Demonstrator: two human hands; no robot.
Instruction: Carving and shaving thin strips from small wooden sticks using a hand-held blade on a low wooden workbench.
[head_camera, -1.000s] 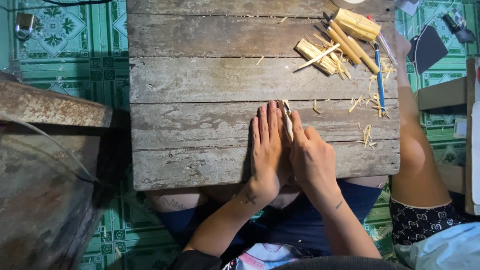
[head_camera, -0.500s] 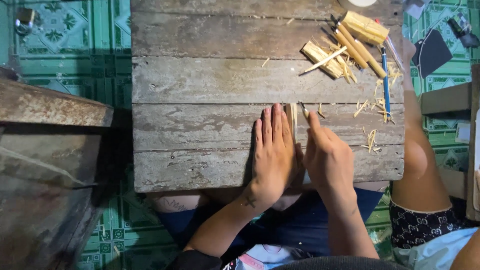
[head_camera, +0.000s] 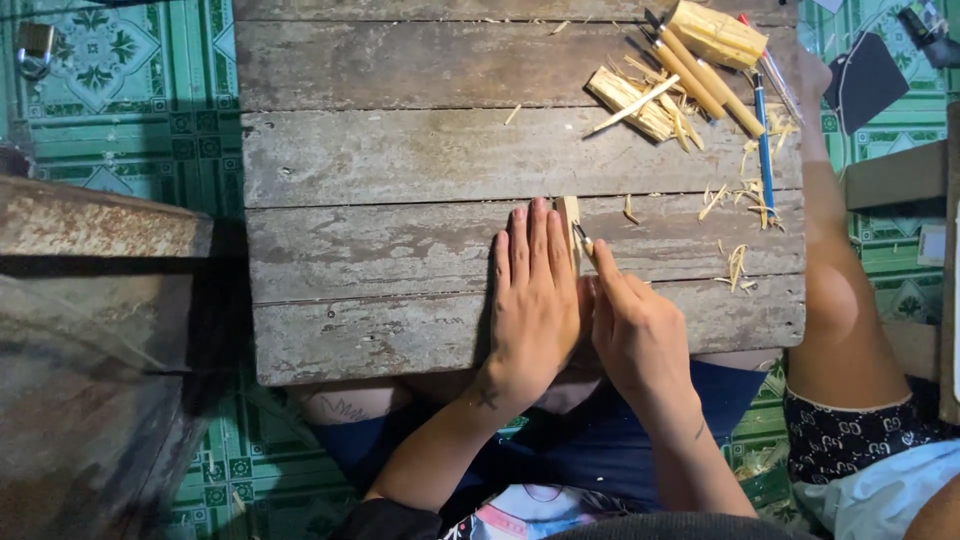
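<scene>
On the weathered plank desk (head_camera: 400, 150), the left hand (head_camera: 535, 300) lies flat, fingers straight, its edge touching a small pale wood strip (head_camera: 570, 225). Just beside it, the right hand (head_camera: 640, 335) has its grip closed on a thin carving tool (head_camera: 583, 240), tip touching the strip. Farther right lie wood pieces (head_camera: 640, 100), shavings and a blue pen (head_camera: 765, 140).

Bare forearms, no sleeves below the elbow. Small dark cross-shaped tattoo on the left wrist, lower centre of frame; faint small mark on the right forearm. Both hands, left hand (head_camera: 532, 300) and right hand (head_camera: 640, 335), without rings or gloves. Dark blue shorts, pale printed top at bottom edge.
</scene>
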